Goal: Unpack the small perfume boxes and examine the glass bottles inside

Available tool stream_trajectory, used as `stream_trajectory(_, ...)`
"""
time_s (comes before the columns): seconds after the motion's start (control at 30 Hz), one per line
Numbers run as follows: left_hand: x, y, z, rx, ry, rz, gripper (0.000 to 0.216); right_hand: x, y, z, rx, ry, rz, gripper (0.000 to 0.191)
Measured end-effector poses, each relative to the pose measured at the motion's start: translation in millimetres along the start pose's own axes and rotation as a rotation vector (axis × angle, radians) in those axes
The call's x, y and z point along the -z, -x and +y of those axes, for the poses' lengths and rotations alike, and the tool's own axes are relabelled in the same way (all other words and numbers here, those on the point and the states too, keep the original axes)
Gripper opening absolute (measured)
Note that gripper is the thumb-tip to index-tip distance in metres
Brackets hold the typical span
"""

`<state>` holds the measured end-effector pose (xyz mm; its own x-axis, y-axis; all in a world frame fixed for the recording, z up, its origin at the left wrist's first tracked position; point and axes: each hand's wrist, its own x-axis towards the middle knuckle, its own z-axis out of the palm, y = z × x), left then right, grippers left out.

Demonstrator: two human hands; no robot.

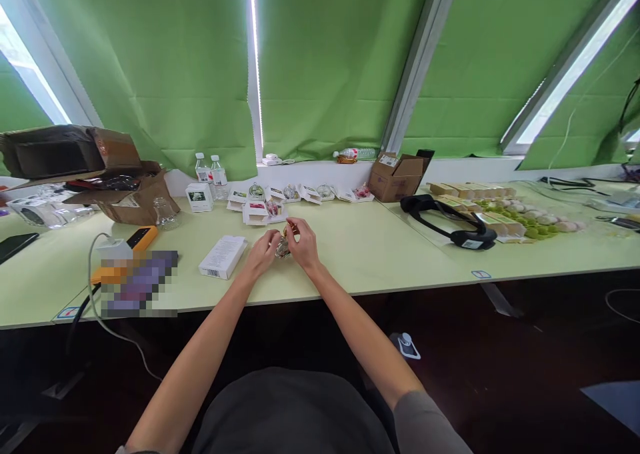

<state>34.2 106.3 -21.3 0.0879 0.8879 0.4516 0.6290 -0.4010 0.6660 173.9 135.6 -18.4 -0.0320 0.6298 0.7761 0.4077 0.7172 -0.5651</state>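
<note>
Both my hands meet over the pale green table [380, 254], just past its front edge. My left hand [263, 249] and my right hand [302, 243] have their fingers pinched round a small clear glass ornament [283, 247] with something brown-orange at its top. A white box [223, 257] with a barcode lies flat just left of my left hand. Behind my hands stands an open white box [260, 212] with a similar ornament, and more such open boxes [310, 193] line the back of the table.
Open cardboard boxes [125, 187] sit at the left, a smaller one [395, 176] at the back right. Two water bottles [211, 169], a glass jar [163, 212], an orange device [131, 241] with a cable, a black strap [450, 221], and boxed round green and white items [520, 217] lie around.
</note>
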Motion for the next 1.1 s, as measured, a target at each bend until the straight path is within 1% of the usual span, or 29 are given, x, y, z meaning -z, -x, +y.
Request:
stream_trajectory(0.1, 3.7, -3.2, -2.3, 0.020, 0.007, 0.070, 0.043, 2.6, -0.9, 0.3, -0.014, -0.013, 0.035, 0.028)
stream_trajectory(0.2, 10.5, -2.8, -7.7, 0.063, -0.020, 0.147, 0.043, 6.2, -1.7, 1.5, -0.045, -0.007, 0.065, 0.028)
stream_trajectory(0.27, 16.4, 1.7, -12.5, 0.089, -0.053, 0.172, 0.044, 8.4, -2.4, 3.0, -0.072, -0.011, 0.103, 0.028)
stream_trajectory(0.37, 24.2, 13.3, -18.8, 0.078, -0.097, 0.124, 0.039, 10.6, -4.3, 6.4, -0.119, -0.021, 0.160, 0.029)
stream_trajectory(0.47, 26.5, 23.6, -21.8, 0.040, -0.121, 0.048, 0.035, 12.1, -6.8, 10.6, -0.171, 0.023, 0.155, 0.030)
stream_trajectory(0.57, 23.7, 26.6, -22.3, 0.006, -0.122, -0.007, 0.027, 13.7, -8.1, 13.3, -0.258, 0.158, 0.068, 0.034)
stream_trajectory(0.67, 19.9, 24.6, -22.1, -0.013, -0.103, -0.042, 0.019, 16.1, -7.4, 13.3, -0.378, 0.309, -0.108, 0.039)
stream_trajectory(0.73, 18.7, 23.0, -22.5, -0.009, -0.081, -0.041, 0.018, 17.7, -6.2, 11.9, -0.417, 0.357, -0.198, 0.038)
stream_trajectory(0.83, 19.7, 21.2, -24.1, 0.016, -0.032, -0.007, 0.016, 19.4, -4.5, 8.6, -0.424, 0.381, -0.274, 0.034)
stream_trajectory(0.9, 21.4, 19.5, -25.7, 0.045, 0.018, 0.033, 0.018, 20.3, -3.7, 5.8, -0.418, 0.400, -0.325, 0.036)
stream_trajectory(1.0, 23.7, 14.2, -27.1, 0.099, 0.129, 0.086, 0.028, 20.9, -3.0, 1.4, -0.396, 0.432, -0.393, 0.038)
stream_trajectory(1.1, 25.2, 4.8, -25.0, 0.122, 0.256, 0.094, 0.038, 20.5, -2.8, -2.2, -0.377, 0.461, -0.442, 0.037)
